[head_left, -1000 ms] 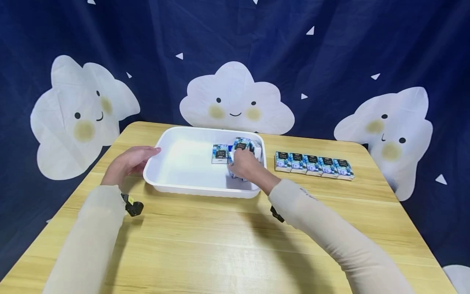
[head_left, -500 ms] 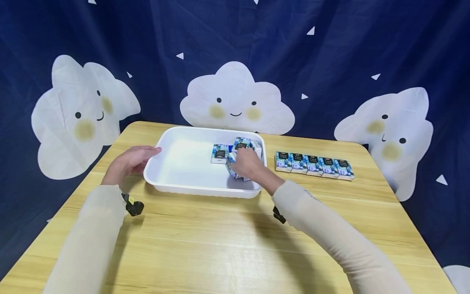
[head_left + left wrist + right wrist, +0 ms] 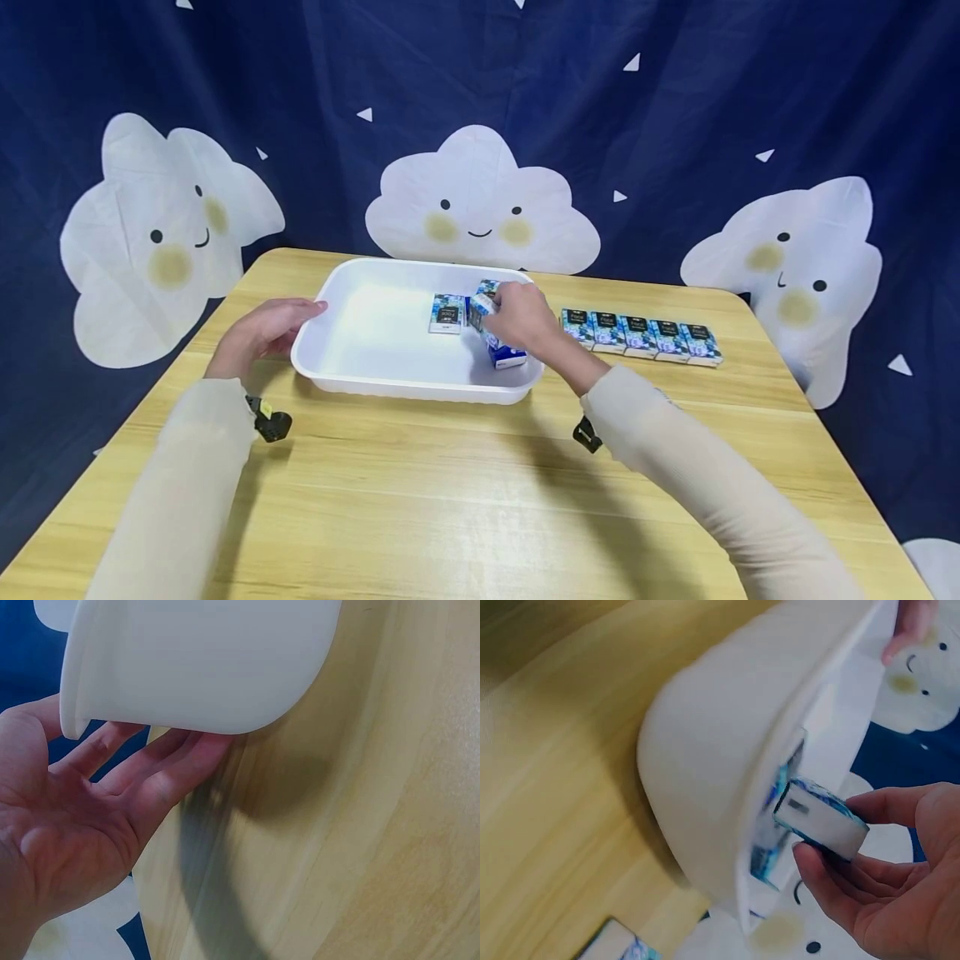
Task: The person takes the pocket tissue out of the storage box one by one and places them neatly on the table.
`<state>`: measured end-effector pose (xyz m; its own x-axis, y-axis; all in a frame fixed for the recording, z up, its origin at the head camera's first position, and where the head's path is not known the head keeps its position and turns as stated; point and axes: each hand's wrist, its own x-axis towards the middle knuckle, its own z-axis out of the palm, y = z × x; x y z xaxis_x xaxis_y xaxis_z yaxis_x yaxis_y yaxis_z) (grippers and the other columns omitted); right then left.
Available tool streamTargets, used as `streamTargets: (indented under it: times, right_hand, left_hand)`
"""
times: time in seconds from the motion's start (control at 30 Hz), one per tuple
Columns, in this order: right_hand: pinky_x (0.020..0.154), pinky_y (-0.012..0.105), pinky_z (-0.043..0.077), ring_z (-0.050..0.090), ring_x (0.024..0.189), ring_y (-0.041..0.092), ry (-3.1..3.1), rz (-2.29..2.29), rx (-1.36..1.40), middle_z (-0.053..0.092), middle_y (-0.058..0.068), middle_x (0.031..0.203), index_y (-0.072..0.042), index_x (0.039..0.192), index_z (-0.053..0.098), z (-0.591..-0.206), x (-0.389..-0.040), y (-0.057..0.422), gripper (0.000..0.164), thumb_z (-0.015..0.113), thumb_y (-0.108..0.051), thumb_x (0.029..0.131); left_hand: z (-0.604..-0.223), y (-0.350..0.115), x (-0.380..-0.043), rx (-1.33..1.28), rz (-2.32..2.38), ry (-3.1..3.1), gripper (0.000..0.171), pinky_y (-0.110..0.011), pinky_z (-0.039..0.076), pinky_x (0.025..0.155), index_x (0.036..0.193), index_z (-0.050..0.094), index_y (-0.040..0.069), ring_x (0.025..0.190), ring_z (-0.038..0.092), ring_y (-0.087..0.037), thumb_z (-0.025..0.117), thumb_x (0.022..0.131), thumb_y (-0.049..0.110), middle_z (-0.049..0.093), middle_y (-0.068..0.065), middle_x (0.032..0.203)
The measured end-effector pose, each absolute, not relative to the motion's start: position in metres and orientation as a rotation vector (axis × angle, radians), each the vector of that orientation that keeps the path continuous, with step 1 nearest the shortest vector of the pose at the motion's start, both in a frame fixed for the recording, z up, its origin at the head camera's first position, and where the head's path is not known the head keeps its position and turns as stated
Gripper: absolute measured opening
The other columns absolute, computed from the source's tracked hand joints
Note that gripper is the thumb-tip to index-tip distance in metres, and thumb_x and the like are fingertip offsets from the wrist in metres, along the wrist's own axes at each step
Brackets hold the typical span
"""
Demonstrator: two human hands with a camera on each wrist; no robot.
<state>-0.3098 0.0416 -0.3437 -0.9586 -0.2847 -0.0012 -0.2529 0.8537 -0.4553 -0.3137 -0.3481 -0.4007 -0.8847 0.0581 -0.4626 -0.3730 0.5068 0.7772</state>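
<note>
Table (image 3: 420, 492), box (image 3: 821, 823) in right hand's (image 3: 525, 317) pinch

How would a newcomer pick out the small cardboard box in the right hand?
On the pale wooden table is a white rectangular plastic tray. At its right end in the head view is a small blue-and-white floral box. Unlike the other patterned boxes, it is pinched by the right hand.

My beige-sleeved left arm (image 3: 180, 492) and beige-sleeved right arm (image 3: 720, 483) angle forward. Bare left hand (image 3: 272, 325): fingers (image 3: 169, 776) extended, palm bared to wrist cam. Bare right hand (image 3: 521, 317): fingers (image 3: 889, 804) bent, pinching.
</note>
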Motion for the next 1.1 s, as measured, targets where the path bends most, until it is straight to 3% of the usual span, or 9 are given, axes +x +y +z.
streamTargets:
  times: [0.03, 0.17, 0.27, 0.33, 0.4, 0.63, 0.9, 1.1]
  right_hand:
    - [0.049, 0.024, 0.029, 0.026, 0.047, 0.01, 2.961, -0.735, -0.423, 0.028, -0.005, 0.053, -0.016, 0.06, 0.036, -0.341, -0.309, 0.044, 0.036, 0.063, -0.006, 0.083]
    - [0.053, 0.026, 0.036, 0.038, 0.052, 0.012, 3.013, -0.784, -0.38, 0.047, 0.002, 0.065, -0.005, 0.08, 0.059, -0.332, -0.312, 0.056, 0.007, 0.064, -0.008, 0.083]
    - [0.058, 0.028, 0.041, 0.047, 0.057, 0.015, 3.07, -0.792, -0.36, 0.062, 0.01, 0.08, 0.002, 0.105, 0.068, -0.326, -0.313, 0.067, 0.024, 0.065, -0.011, 0.085]
    - [0.058, 0.029, 0.041, 0.047, 0.057, 0.016, 3.099, -0.799, -0.346, 0.063, 0.011, 0.079, 0.002, 0.105, 0.069, -0.323, -0.315, 0.074, 0.024, 0.063, -0.011, 0.086]
    - [0.062, 0.032, 0.045, 0.054, 0.062, 0.02, 3.117, -0.816, -0.327, 0.069, 0.015, 0.089, 0.003, 0.112, 0.069, -0.321, -0.316, 0.082, 0.03, 0.063, -0.012, 0.086]
    - [0.076, 0.043, 0.053, 0.061, 0.08, 0.03, 3.174, -0.865, -0.293, 0.072, 0.02, 0.101, 0.004, 0.11, 0.069, -0.32, -0.318, 0.11, 0.03, 0.06, -0.011, 0.085]
    - [0.063, 0.036, 0.046, 0.053, 0.059, 0.023, 3.204, -0.81, -0.391, 0.07, 0.016, 0.083, 0.005, 0.107, 0.07, -0.329, -0.309, 0.132, 0.029, 0.06, -0.01, 0.085]
    - [0.061, 0.038, 0.049, 0.056, 0.061, 0.025, 3.243, -0.716, -0.503, 0.071, 0.018, 0.085, 0.006, 0.103, 0.07, -0.344, -0.299, 0.137, 0.025, 0.061, -0.009, 0.085]
  left_hand:
    - [-0.401, -0.348, -0.314, -0.262, 1.347, 2.32, 0.078, -0.028, 0.057, 0.08, 0.157, 0.031, 0.003, 0.092, 0.068, -0.01, 0.048, 0.103, 0.057, 0.066, -0.007, 0.12]
    - [-0.401, -0.348, -0.314, -0.274, 1.335, 2.327, 0.079, -0.028, 0.056, 0.079, 0.157, 0.031, 0.004, 0.093, 0.068, -0.011, 0.047, 0.102, 0.059, 0.064, -0.01, 0.125]
    - [-0.401, -0.347, -0.314, -0.275, 1.326, 2.331, 0.078, -0.028, 0.056, 0.079, 0.157, 0.031, 0.004, 0.093, 0.067, -0.011, 0.047, 0.103, 0.058, 0.063, -0.012, 0.128]
    - [-0.4, -0.347, -0.314, -0.271, 1.326, 2.33, 0.077, -0.028, 0.056, 0.079, 0.156, 0.032, 0.004, 0.093, 0.068, -0.011, 0.047, 0.103, 0.058, 0.063, -0.011, 0.126]
    - [-0.4, -0.347, -0.314, -0.267, 1.325, 2.332, 0.077, -0.028, 0.057, 0.08, 0.156, 0.032, 0.004, 0.093, 0.068, -0.011, 0.047, 0.103, 0.057, 0.063, -0.012, 0.127]
    - [-0.401, -0.349, -0.315, -0.261, 1.317, 2.327, 0.079, -0.028, 0.056, 0.081, 0.156, 0.031, 0.003, 0.093, 0.068, -0.01, 0.047, 0.102, 0.059, 0.064, -0.011, 0.126]
    - [-0.401, -0.35, -0.315, -0.263, 1.327, 2.321, 0.08, -0.028, 0.056, 0.079, 0.157, 0.031, 0.004, 0.092, 0.068, -0.01, 0.048, 0.102, 0.059, 0.068, -0.006, 0.119]
    - [-0.4, -0.35, -0.314, -0.255, 1.342, 2.322, 0.078, -0.028, 0.057, 0.079, 0.156, 0.031, 0.003, 0.091, 0.069, -0.01, 0.048, 0.103, 0.058, 0.069, -0.005, 0.116]
